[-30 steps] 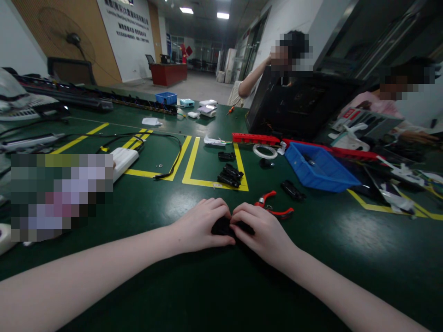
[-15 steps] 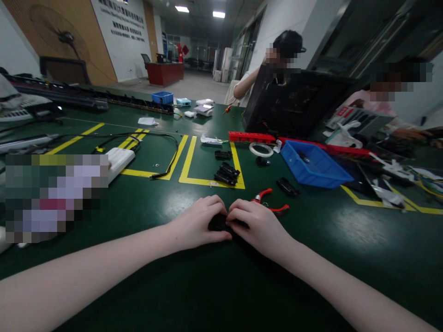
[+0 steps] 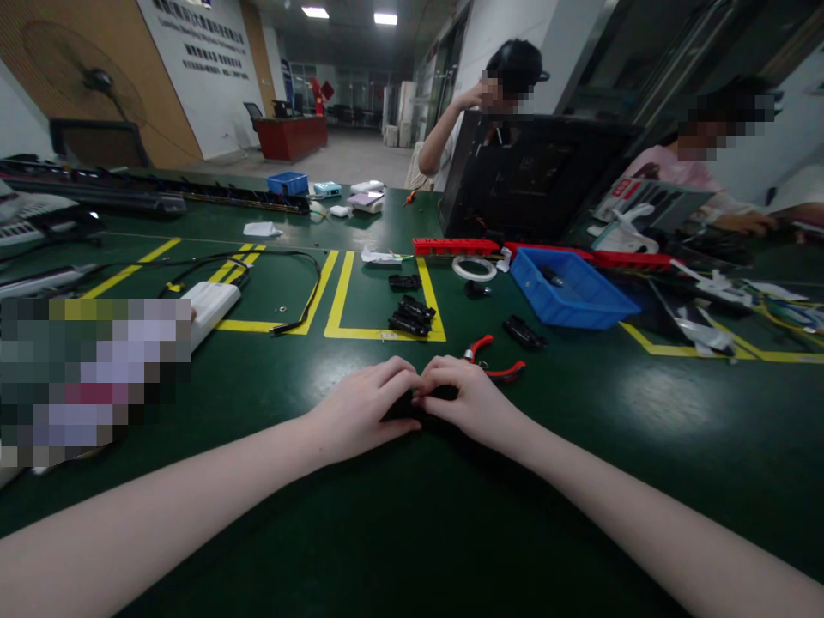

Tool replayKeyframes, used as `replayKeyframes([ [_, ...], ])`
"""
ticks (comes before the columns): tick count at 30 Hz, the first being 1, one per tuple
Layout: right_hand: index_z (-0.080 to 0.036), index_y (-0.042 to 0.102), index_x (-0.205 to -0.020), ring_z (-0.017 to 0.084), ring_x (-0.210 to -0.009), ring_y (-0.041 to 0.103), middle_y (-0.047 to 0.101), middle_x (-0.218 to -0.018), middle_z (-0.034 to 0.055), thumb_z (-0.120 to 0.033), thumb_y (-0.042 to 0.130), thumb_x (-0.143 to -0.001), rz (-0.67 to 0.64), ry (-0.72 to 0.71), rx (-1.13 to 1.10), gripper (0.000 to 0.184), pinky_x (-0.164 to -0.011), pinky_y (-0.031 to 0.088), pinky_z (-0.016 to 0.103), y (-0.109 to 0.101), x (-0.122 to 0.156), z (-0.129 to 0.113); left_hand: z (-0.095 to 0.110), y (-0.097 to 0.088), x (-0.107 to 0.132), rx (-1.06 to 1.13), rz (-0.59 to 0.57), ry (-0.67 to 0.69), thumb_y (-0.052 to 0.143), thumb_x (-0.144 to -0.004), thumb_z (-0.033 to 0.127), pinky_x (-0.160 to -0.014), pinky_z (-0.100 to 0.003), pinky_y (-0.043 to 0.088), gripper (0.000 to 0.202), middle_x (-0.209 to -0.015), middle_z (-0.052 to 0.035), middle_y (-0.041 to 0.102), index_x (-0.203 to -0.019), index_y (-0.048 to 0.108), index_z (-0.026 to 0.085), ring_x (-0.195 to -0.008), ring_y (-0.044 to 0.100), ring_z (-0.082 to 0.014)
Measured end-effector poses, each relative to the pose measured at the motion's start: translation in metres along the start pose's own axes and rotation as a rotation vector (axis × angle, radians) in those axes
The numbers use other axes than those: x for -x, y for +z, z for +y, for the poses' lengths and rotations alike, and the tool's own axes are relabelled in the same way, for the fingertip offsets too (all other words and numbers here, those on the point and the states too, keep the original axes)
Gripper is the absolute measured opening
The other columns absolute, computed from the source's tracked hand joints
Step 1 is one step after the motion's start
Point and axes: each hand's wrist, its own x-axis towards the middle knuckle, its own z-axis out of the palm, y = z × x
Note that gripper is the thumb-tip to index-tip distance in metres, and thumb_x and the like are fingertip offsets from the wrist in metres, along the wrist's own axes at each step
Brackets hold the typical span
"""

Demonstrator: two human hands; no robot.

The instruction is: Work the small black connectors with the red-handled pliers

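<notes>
Low over the green table, my left hand [image 3: 364, 403] has its fingers and thumb closed round a small black plastic part [image 3: 400, 407]. Most of that part is hidden inside the hand. My right hand [image 3: 473, 399] meets it from the other side, thumb and fingertips pinched together at the part's right end; whether they grip it or something tiny is hidden. Just behind my right hand lie red-handled pliers [image 3: 508, 372], their jaws partly covered by it. Similar black plastic parts [image 3: 412, 316] lie farther back inside a yellow tape outline, and another black part [image 3: 524, 332] sits right of the pliers.
A blue bin [image 3: 572, 292] stands at the right, beside a tape roll [image 3: 475, 269] and a red strip [image 3: 457, 247]. On the left are a white power bank-like block [image 3: 215, 307] and a black cable [image 3: 315, 292]. Two people sit across the table behind a large black panel [image 3: 534, 180].
The whole view has shifted slightly, so the table items appear a little farther left. Both hands stay together at the black part, and my right fingertips have moved only slightly.
</notes>
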Motion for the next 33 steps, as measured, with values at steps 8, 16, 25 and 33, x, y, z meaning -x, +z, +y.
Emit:
replayKeyframes([
  [8,-0.018,0.064,-0.068,0.017,-0.081,0.057,0.065,-0.081,0.0011,-0.011,0.069,-0.075,0.019,-0.021,-0.014,0.011,-0.08,0.041,0.034,0.001,0.001,0.001,-0.004,0.002,0.001,-0.119,-0.002,0.098,0.054,-0.094,0.026,-0.082,-0.037,0.053,0.03,-0.125,-0.0076,0.052,-0.124,0.051,0.025,-0.101,0.059,-0.0215],
  [16,-0.019,0.062,-0.072,0.017,-0.081,0.056,0.064,-0.081,0.0005,-0.013,0.068,-0.073,0.024,-0.027,-0.002,0.009,-0.078,0.041,0.034,0.002,0.002,0.004,-0.001,0.001,0.0,-0.035,-0.023,0.074,0.058,-0.092,0.026,-0.086,-0.038,0.053,0.025,-0.121,-0.0077,0.053,-0.117,0.055,0.023,-0.102,0.059,-0.0216],
  [25,-0.021,0.067,-0.09,0.019,-0.092,0.06,0.065,-0.095,0.0045,-0.032,0.064,-0.085,-0.067,-0.133,0.078,0.012,-0.081,0.046,0.035,-0.022,0.003,0.001,-0.004,-0.002,0.0,0.084,-0.009,0.044,0.063,-0.089,0.027,-0.087,-0.037,0.052,0.026,-0.12,-0.007,0.055,-0.114,0.058,0.022,-0.104,0.06,-0.0205],
  [33,-0.025,0.057,-0.128,0.03,-0.115,0.055,0.06,-0.125,0.0113,-0.05,0.065,-0.082,-0.016,-0.081,0.487,0.053,-0.095,0.045,0.05,-0.067,0.046,0.058,-0.006,-0.004,-0.001,0.015,-0.031,0.062,0.063,-0.091,0.029,-0.09,-0.039,0.048,0.028,-0.114,-0.0063,0.063,-0.118,0.06,0.022,-0.104,0.059,-0.0215],
])
